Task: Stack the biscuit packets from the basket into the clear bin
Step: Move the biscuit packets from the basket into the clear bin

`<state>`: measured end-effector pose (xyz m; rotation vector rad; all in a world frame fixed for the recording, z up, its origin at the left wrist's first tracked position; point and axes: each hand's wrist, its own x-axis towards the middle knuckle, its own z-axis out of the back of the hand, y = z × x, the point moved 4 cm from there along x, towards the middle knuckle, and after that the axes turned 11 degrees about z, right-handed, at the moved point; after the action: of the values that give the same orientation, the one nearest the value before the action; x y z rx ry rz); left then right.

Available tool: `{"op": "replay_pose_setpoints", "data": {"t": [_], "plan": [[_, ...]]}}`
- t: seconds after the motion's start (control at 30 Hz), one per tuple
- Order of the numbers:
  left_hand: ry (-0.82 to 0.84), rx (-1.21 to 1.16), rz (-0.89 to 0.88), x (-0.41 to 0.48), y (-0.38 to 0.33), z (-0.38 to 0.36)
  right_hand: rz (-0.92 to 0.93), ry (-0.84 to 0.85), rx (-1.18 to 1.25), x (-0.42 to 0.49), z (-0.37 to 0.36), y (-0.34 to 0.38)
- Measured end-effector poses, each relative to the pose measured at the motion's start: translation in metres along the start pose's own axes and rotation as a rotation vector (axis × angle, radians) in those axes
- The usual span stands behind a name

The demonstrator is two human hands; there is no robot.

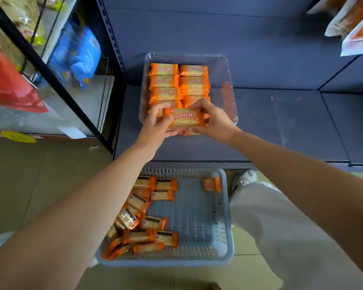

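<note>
An orange biscuit packet is held between both hands at the near edge of the clear bin. My left hand grips its left end and my right hand grips its right end, with more orange packets showing just beneath. Inside the bin, two rows of orange packets lie stacked on the left and middle; its right side is bare. On the floor below, the grey-blue basket holds several loose packets, mostly on its left, and a single one at its far right.
The bin rests on a dark grey shelf with a dark back panel. A glass-fronted rack with blue and red bags stands to the left. Hanging snack bags are at the top right. My trouser leg and shoe are beside the basket.
</note>
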<state>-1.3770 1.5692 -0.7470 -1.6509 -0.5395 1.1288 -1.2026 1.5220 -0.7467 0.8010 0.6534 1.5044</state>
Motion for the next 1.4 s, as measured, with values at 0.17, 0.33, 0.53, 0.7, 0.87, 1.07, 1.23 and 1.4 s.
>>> {"op": "replay_pose_setpoints", "data": {"t": [0.17,0.33,0.53,0.7,0.87,1.07,1.23,1.4], "plan": [[-0.043,0.549,-0.163,0.05,-0.016,0.01,-0.11,-0.091,-0.064,0.048,0.037,-0.034],[-0.094,1.253,-0.244,0.099,0.002,0.023,-0.236,-0.088,-0.236,0.079,0.042,-0.087],[-0.041,1.498,-0.198,0.125,0.02,0.016,-0.31,-0.067,-0.318,0.095,0.031,-0.114],[-0.084,1.561,-0.207,0.124,0.019,0.02,-0.262,-0.128,-0.38,0.1,0.017,-0.116],[-0.099,1.561,-0.186,0.122,0.019,0.019,-0.252,-0.163,-0.421,0.099,0.01,-0.115],[-0.051,1.517,-0.177,0.117,0.013,0.018,-0.341,-0.106,-0.456,0.092,0.019,-0.109],[-0.16,1.395,-0.344,0.086,-0.004,0.019,-0.2,-0.229,-0.362,0.077,0.022,-0.065],[-0.356,1.189,-0.579,0.022,-0.001,0.043,0.061,-0.179,-0.048,0.046,-0.025,0.013]]}}
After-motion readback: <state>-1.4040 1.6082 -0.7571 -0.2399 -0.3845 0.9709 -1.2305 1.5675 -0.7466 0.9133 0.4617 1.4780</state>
